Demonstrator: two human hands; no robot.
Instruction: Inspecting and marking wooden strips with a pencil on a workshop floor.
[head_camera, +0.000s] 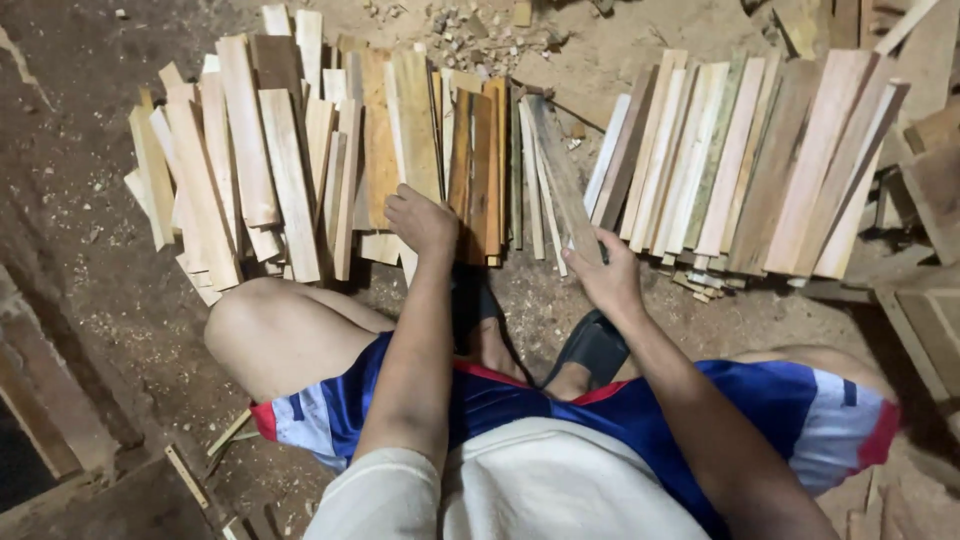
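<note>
- Squatting on the dirt floor (90, 280), a person faces wooden slats.
- Left hand (422, 222): fingers curled, resting on the middle pile (400, 130).
- Right hand (605, 275): fingers pinching one dark slat (560, 175), which leans between the piles.

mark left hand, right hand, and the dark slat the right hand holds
left hand (422, 222), head view, back of the hand
right hand (606, 275), head view, back of the hand
dark slat (558, 165), head view, mid-length of its face
</note>
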